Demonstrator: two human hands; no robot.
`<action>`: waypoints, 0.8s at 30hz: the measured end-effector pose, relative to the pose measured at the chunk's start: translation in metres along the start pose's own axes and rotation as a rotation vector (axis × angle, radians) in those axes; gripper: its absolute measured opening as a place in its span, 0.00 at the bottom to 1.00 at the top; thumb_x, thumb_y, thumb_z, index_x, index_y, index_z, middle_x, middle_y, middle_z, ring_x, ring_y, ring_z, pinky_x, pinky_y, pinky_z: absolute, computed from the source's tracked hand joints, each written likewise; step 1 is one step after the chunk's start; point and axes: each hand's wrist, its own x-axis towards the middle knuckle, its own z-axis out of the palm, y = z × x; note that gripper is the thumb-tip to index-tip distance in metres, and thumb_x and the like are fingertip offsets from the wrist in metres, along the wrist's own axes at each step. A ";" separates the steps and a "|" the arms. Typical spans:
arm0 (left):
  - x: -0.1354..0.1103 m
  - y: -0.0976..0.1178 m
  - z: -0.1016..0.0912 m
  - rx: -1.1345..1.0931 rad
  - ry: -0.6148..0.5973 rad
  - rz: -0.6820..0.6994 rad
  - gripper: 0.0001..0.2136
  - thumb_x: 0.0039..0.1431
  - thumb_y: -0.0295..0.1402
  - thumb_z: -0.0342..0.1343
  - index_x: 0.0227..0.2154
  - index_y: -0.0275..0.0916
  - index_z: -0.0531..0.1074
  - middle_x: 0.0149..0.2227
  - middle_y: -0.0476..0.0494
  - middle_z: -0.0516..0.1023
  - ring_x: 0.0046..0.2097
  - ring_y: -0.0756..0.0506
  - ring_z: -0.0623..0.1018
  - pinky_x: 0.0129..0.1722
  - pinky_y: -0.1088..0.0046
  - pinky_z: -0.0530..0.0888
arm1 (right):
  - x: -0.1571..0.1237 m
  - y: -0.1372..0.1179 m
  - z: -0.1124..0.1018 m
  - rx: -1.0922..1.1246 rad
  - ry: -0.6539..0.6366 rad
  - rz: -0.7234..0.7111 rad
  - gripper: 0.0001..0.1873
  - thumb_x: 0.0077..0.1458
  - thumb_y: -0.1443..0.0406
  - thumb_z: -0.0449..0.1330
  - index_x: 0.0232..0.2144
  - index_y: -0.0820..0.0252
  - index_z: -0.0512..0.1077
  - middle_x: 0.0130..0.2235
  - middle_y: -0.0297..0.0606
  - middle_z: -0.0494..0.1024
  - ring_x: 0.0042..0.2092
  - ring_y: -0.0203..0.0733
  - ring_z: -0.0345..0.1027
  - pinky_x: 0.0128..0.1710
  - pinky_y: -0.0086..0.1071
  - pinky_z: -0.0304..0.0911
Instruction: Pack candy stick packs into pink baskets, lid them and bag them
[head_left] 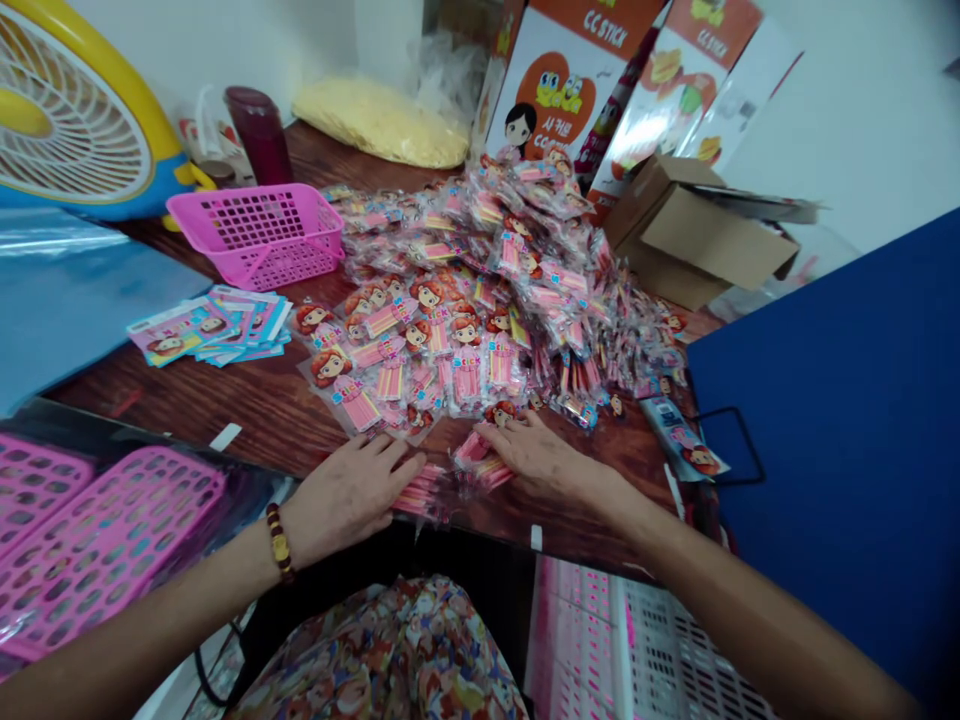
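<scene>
Near the table's front edge, my left hand [349, 497] curves over a small stack of clear stick packets [424, 490], its fingers partly apart and the stack showing beyond them. My right hand [536, 452] is closed over more pink-and-yellow stick packets [484, 462] a short gap to the right. Part of its grip is hidden under the palm. Just beyond both hands, packets with a red-haired cartoon girl [465, 370] lie spread face up. Behind them rises a large heap of the same packets [540, 265].
A pink basket [259, 235] stands at the back left, near printed cards [217, 325] and a fan [67, 110]. Printed boxes [555, 80] and an opened carton [697, 235] stand behind the heap. Pink baskets [120, 540] sit lower left; a blue panel [832, 430] borders the right.
</scene>
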 end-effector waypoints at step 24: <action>0.000 0.002 0.004 0.041 0.025 -0.005 0.33 0.50 0.35 0.65 0.60 0.39 0.60 0.56 0.35 0.70 0.55 0.35 0.69 0.57 0.55 0.65 | 0.014 -0.007 -0.006 0.042 -0.040 0.199 0.29 0.46 0.68 0.58 0.53 0.73 0.66 0.58 0.61 0.68 0.62 0.56 0.59 0.63 0.49 0.45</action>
